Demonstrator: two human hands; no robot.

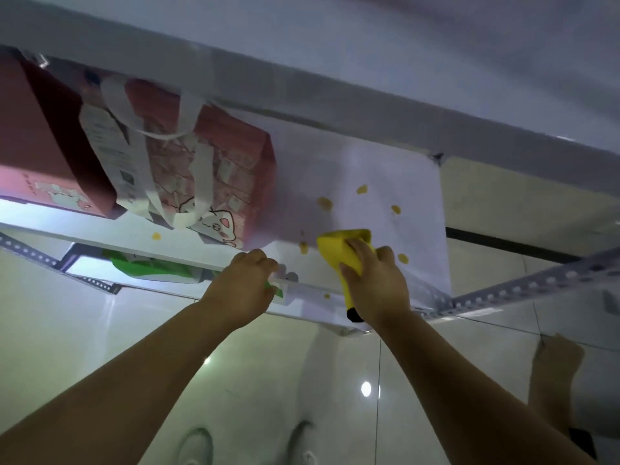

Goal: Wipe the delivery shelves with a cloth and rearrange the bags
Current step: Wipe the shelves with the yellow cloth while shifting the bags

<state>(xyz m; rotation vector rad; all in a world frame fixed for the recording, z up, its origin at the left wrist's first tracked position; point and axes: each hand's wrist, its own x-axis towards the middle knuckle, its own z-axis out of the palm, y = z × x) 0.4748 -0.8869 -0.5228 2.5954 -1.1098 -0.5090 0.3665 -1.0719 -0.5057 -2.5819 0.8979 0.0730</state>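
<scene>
Fingers of the right hand curl round a yellow cloth, pressing it on the white shelf. Yellow spots lie around the cloth. Left of the cloth, the left hand grips the shelf's front edge; beyond stands a pink bag. Both arms are stretched out.

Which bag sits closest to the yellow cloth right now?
The pink cartoon-print bag with white handles; the dark red bag lies farther left, the green bag on the shelf below.
</scene>
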